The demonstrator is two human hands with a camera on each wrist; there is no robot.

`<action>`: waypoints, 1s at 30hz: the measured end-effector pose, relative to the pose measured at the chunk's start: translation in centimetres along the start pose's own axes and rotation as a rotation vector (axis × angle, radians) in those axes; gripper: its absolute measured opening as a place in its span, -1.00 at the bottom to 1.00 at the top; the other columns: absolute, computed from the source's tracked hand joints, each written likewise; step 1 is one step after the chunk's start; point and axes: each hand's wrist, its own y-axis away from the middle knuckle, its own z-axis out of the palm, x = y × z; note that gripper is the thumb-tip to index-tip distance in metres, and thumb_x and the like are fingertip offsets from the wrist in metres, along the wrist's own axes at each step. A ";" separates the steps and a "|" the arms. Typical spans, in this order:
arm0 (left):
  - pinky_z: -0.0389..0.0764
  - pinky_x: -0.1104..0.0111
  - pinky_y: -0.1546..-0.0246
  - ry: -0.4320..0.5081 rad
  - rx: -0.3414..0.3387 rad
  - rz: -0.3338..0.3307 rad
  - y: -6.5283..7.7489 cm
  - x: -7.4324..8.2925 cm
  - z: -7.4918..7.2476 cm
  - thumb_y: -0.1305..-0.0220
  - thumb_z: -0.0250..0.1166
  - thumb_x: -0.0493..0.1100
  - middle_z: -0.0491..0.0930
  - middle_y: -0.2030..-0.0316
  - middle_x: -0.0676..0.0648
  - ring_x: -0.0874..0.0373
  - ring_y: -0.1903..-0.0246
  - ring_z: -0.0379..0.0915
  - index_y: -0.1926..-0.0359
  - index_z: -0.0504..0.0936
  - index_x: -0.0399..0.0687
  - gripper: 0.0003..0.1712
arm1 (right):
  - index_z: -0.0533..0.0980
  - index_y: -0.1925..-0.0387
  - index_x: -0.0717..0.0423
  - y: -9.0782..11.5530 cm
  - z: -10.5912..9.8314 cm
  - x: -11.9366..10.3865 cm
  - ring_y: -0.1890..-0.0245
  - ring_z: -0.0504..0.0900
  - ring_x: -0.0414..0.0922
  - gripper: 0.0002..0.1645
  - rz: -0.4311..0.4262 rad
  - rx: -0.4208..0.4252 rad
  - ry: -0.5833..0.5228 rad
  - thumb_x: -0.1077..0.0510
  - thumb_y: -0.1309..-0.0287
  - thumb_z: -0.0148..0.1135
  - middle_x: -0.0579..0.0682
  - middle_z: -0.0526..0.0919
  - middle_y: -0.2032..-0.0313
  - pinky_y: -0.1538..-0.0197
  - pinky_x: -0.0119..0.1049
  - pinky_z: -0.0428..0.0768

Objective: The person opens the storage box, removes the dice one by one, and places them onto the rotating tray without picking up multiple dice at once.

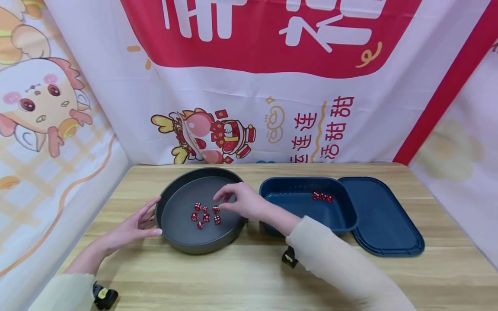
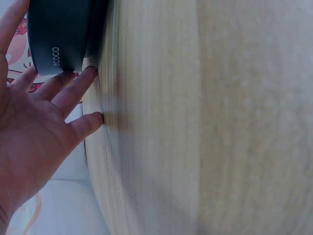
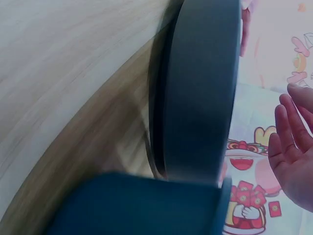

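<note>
A person's left hand [image 1: 130, 229], fingers spread, touches a round dark-gray pan [image 1: 202, 247] near the desk's [image 1: 218, 280] back-left corner; the right hand [image 1: 243, 201], relaxed and gripping nothing visible, hovers over seven red dice [image 1: 206, 217] inside, a navy box [image 1: 299, 211] alongside.

The left hand [image 1: 136, 222] and right hand [image 1: 243, 201] are bare. A plain cream left sleeve [image 1: 64, 293] and matching right sleeve [image 1: 342, 263] end in slightly wavy edges. Each wrist carries a small, blocky black device, the left device [image 1: 109, 299] bearing a yellow patch [image 1: 103, 293].
</note>
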 end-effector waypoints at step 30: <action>0.33 -0.16 -0.16 -0.016 -0.007 -0.011 0.1 0.1 -0.1 -0.29 0.32 -0.17 -0.12 -0.39 -0.57 -0.48 -0.30 0.04 -0.55 -0.29 0.06 0.10 | 0.65 0.07 0.08 12.2 -8.1 8.6 0.24 0.58 -0.18 -0.72 0.021 0.182 0.047 0.17 -0.16 0.37 -0.04 0.69 0.17 0.17 -0.26 0.59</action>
